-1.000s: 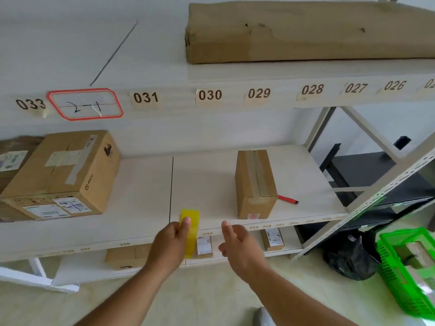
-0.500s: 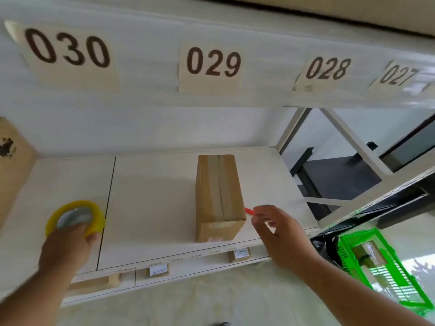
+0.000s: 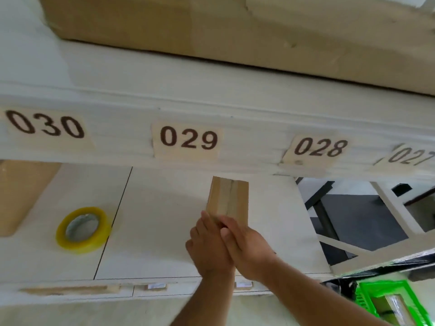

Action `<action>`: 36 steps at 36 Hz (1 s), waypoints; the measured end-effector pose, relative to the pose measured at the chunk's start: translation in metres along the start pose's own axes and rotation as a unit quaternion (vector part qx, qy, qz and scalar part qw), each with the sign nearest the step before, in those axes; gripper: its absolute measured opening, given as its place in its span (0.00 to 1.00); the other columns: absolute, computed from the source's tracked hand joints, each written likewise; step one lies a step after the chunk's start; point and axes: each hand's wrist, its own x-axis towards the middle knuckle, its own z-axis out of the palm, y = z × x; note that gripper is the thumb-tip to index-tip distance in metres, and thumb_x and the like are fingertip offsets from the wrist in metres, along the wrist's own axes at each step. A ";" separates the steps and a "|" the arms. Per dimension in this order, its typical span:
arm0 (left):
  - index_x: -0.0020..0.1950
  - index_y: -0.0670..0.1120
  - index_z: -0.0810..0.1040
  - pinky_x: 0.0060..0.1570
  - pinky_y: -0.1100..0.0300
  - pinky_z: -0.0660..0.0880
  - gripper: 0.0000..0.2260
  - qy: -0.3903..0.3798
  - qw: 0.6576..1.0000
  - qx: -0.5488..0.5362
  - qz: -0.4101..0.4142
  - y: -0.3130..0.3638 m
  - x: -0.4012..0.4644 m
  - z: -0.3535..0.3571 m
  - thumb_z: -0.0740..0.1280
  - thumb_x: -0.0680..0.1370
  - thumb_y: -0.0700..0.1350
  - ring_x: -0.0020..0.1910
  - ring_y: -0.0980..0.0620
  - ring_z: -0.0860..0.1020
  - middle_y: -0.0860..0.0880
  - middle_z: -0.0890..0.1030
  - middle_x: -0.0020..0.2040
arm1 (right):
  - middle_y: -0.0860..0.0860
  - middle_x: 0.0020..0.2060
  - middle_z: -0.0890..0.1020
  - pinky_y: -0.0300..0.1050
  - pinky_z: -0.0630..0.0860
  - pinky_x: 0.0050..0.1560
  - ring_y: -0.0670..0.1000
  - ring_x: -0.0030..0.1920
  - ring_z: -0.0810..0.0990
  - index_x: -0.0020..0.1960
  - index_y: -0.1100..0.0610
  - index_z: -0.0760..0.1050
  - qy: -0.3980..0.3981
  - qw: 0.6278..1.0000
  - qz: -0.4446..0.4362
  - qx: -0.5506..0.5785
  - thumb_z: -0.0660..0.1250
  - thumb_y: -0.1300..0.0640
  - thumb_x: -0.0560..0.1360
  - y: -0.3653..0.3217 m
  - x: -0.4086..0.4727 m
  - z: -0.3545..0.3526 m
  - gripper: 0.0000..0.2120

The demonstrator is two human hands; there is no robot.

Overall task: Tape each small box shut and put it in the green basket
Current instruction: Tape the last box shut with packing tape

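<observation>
Cardboard small box, upright on the middle shelf under label 029; near end covered by both hands. Left hand laid against its left side, right hand against its front and right side, overlapping the left; fingers fairly straight, whether they grip cannot be told. Yellow tape roll lying flat on the shelf, well to the left, apart from the hands. Large carton on the shelf above. Green basket low at right, beyond the shelf edge, holding a parcel.
</observation>
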 end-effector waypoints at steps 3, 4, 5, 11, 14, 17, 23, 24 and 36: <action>0.64 0.37 0.79 0.34 0.50 0.77 0.28 0.043 0.997 0.041 0.049 -0.010 0.002 0.002 0.54 0.76 0.54 0.41 0.41 0.82 0.44 0.83 0.48 | 0.41 0.80 0.63 0.44 0.52 0.81 0.42 0.79 0.59 0.83 0.44 0.53 -0.037 0.996 -0.063 -0.049 0.35 0.32 0.81 0.007 0.004 0.006 0.35; 0.65 0.38 0.78 0.35 0.50 0.77 0.28 0.044 0.996 0.047 0.054 -0.012 0.002 0.002 0.54 0.76 0.55 0.42 0.42 0.82 0.44 0.83 0.49 | 0.41 0.81 0.58 0.44 0.47 0.81 0.40 0.80 0.53 0.83 0.44 0.51 -0.042 0.994 -0.076 -0.062 0.31 0.30 0.79 0.012 0.007 0.006 0.37; 0.66 0.38 0.77 0.36 0.50 0.77 0.29 0.037 0.997 0.049 0.051 -0.010 0.002 0.001 0.53 0.75 0.55 0.43 0.42 0.82 0.44 0.83 0.50 | 0.41 0.82 0.54 0.45 0.43 0.81 0.38 0.81 0.48 0.84 0.45 0.49 -0.046 0.992 -0.084 -0.079 0.29 0.29 0.78 0.017 0.010 0.006 0.39; 0.68 0.42 0.75 0.34 0.52 0.77 0.21 -0.002 0.999 0.044 -0.007 0.000 0.002 0.005 0.66 0.78 0.50 0.45 0.45 0.81 0.46 0.83 0.52 | 0.43 0.82 0.44 0.49 0.36 0.81 0.43 0.81 0.37 0.83 0.46 0.43 -0.036 0.980 -0.042 -0.192 0.30 0.31 0.79 0.036 0.054 -0.013 0.37; 0.67 0.41 0.76 0.32 0.54 0.77 0.20 0.004 1.000 0.029 -0.006 -0.001 0.003 0.008 0.67 0.77 0.46 0.44 0.46 0.80 0.47 0.82 0.51 | 0.46 0.80 0.63 0.49 0.53 0.80 0.49 0.80 0.59 0.81 0.45 0.58 -0.011 0.977 0.016 -0.212 0.39 0.35 0.83 0.042 0.080 -0.018 0.31; 0.67 0.41 0.77 0.29 0.55 0.77 0.19 0.020 1.000 0.024 0.000 -0.001 0.004 0.011 0.64 0.77 0.45 0.43 0.46 0.80 0.48 0.82 0.50 | 0.45 0.60 0.82 0.35 0.72 0.52 0.45 0.51 0.77 0.62 0.44 0.76 0.022 0.982 0.084 -0.168 0.50 0.38 0.83 0.036 0.098 -0.025 0.20; 0.65 0.41 0.77 0.25 0.55 0.76 0.23 0.028 1.000 0.011 -0.006 -0.001 0.005 0.008 0.53 0.78 0.49 0.40 0.47 0.79 0.48 0.81 0.47 | 0.59 0.56 0.83 0.49 0.80 0.50 0.48 0.40 0.75 0.45 0.52 0.73 0.007 0.982 0.187 0.019 0.62 0.50 0.82 0.034 0.143 -0.023 0.09; 0.65 0.41 0.77 0.25 0.55 0.76 0.22 0.038 0.999 0.016 -0.008 -0.003 0.005 0.010 0.53 0.78 0.49 0.40 0.47 0.79 0.48 0.81 0.47 | 0.56 0.55 0.83 0.48 0.80 0.52 0.50 0.43 0.78 0.46 0.51 0.73 0.016 0.982 0.188 0.016 0.62 0.50 0.83 0.033 0.146 -0.022 0.08; 0.74 0.48 0.67 0.45 0.54 0.77 0.20 0.028 0.999 -0.010 -0.041 -0.003 0.004 0.009 0.57 0.82 0.48 0.54 0.45 0.76 0.49 0.78 0.60 | 0.52 0.83 0.40 0.54 0.35 0.81 0.53 0.81 0.34 0.84 0.52 0.39 0.008 0.970 0.036 -0.240 0.38 0.39 0.84 0.043 0.088 -0.005 0.32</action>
